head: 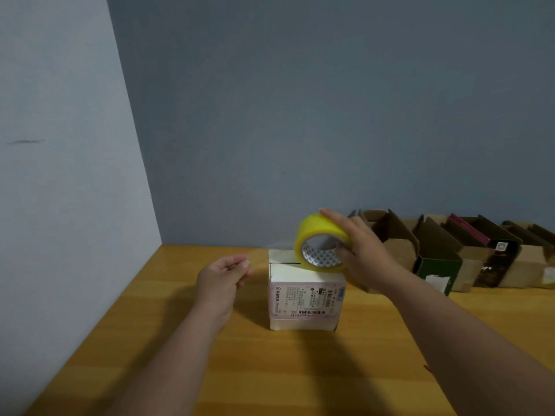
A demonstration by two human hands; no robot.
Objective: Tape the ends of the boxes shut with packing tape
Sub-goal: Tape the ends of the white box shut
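White labelled box (306,295), right hand (360,244) gripping yellow tape roll (315,232), left hand (223,273) loosely curled, empty

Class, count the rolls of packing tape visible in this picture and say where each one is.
1: a yellow packing tape roll held by the right hand on top of the white labelled box. Others may be hidden in the open boxes behind.
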